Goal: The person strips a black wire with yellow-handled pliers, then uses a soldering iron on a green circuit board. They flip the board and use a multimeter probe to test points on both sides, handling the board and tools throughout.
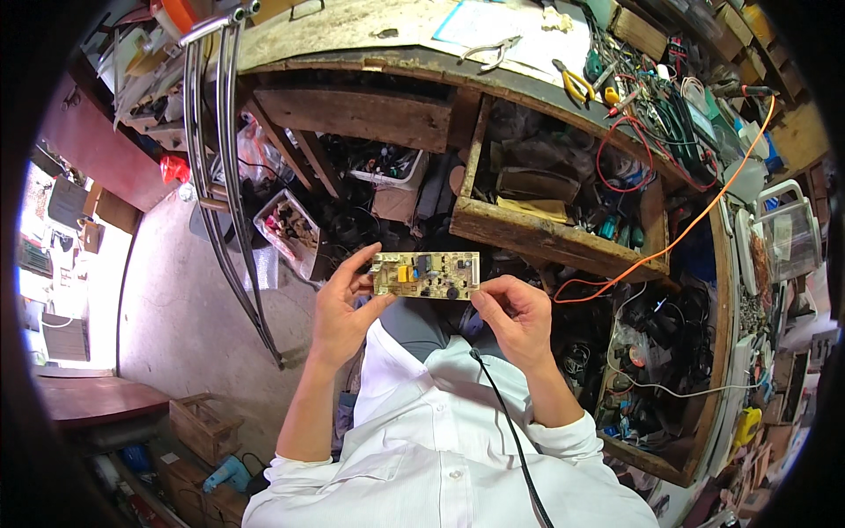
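PCB (426, 275): held in the air over the lap, nr side of the bench, component side facing up, long axis running L to R. L hand (345, 304): part closed, thumb at lower edge & fingers at upper L corner, gripping the L end. R hand (518, 321): thumb & forefinger pinched on lower R corner, other fingers curled in.

Bench (334, 44): pale, stained top w/ worn, chipped front edge. On it, metal pliers (502, 51) lying nr the edge, yellow-handled pliers (576, 85) to their R, & hand tools heaped at far R. Below, wooden drawer (546, 238) stands pulled out, w/ mixed items inside. Orange cable (695, 224) hangs from bench R side down past the drawer.

Rm: floor (189, 290) grey, marked. Chrome tube frame (233, 176) stands L of bench; white bin (290, 227) w/ scrap adj. Wooden crate (207, 427) & blue power tool (227, 475) lower L.
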